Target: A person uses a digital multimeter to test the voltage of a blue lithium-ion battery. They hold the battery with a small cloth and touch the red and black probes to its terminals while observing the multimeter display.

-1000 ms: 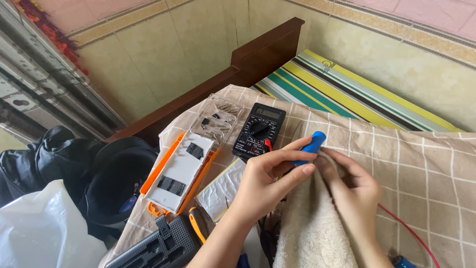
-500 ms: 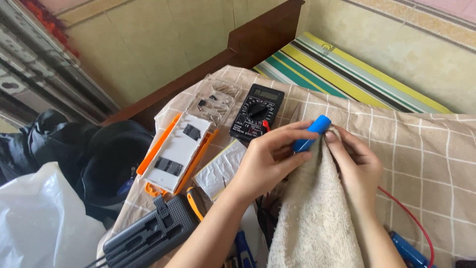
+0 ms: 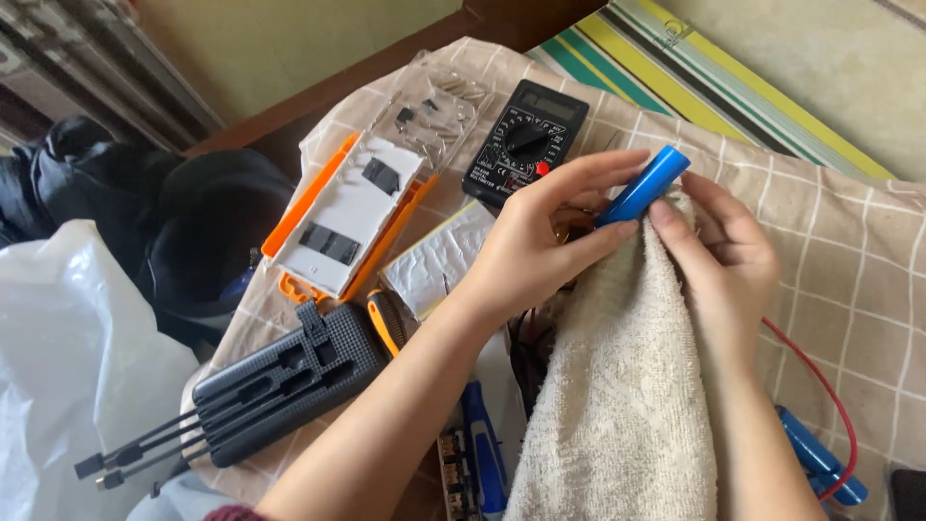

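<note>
1. A white plastic bag [image 3: 68, 367] is lying at the far left, beside dark fabric [image 3: 183, 232].
2. A black power bank [image 3: 280, 386] with attached cables is resting on the checked cloth [image 3: 849, 280]; just above it, an opened orange-and-white case [image 3: 352, 212] is lying next to a clear plastic packet of small parts [image 3: 434, 111].
3. A black multimeter [image 3: 526, 145] is lying beyond the hands, near the striped mat [image 3: 694, 77].
4. A blue cylindrical battery cell [image 3: 641, 185] is being held by the left hand [image 3: 540, 251], the thumb and fingers clamped around its lower end.
5. A cream towel [image 3: 627, 386] is being pressed against the cell's upper end by the right hand [image 3: 723, 260], fingers together on the towel.
6. A red wire [image 3: 820, 386] and further blue cells [image 3: 815, 463] are lying at the lower right.
</note>
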